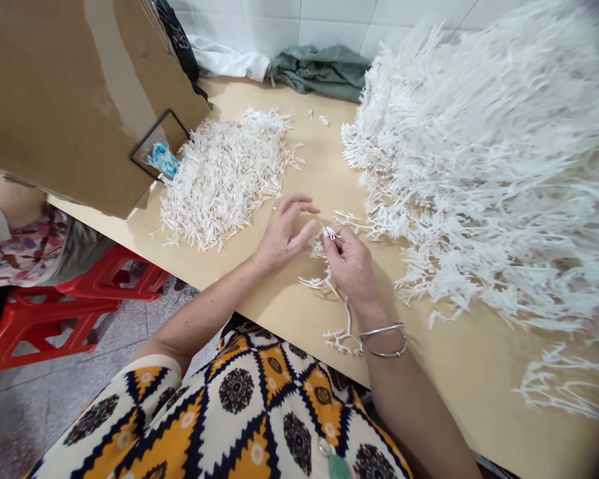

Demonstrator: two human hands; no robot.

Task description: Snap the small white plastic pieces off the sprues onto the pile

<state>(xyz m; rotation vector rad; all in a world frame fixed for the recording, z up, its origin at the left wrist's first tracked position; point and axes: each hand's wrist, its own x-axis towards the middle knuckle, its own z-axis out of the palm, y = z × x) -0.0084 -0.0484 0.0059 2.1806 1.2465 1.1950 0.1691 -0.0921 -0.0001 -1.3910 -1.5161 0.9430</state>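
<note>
My right hand [350,261] is closed around a white branched plastic sprue [335,313] whose stem runs down under my wrist toward the table's near edge. Its small white tips [331,233] stick out above my fingers. My left hand [284,229] hovers right beside it, fingers loosely curled and thumb stretched toward those tips, holding nothing that I can see. Both hands are over the tan table [289,299], between two white heaps.
A flat pile of small white plastic pieces [224,176] lies to the left. A huge mound of white sprues [494,166] fills the right. A cardboard box [74,93] stands at back left, cloths [319,70] by the wall, red stools [80,299] and another person's sleeve [10,233] on the left.
</note>
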